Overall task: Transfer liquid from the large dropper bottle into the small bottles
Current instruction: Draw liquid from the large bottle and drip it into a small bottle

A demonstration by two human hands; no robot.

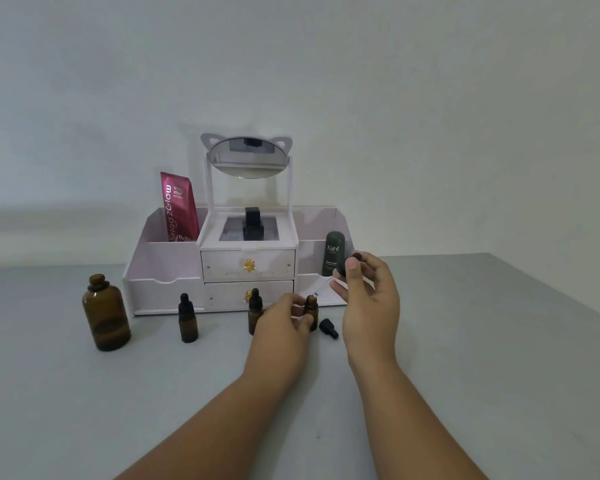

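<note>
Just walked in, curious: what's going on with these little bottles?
The left hand holds an open small bottle on the table, while the right hand pinches a dropper, its tip at that bottle's mouth. The large bottle stands uncapped at far left; two other small bottles are capped, and a loose cap lies by the open one.

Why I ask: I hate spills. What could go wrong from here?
1. The dropper in the right hand is tilted toward the narrow mouth of the open small bottle; drops could miss.
2. The left hand only pinches that bottle; a nudge might tip it.
3. The large bottle stands uncapped; knocked, it would spill.
</note>
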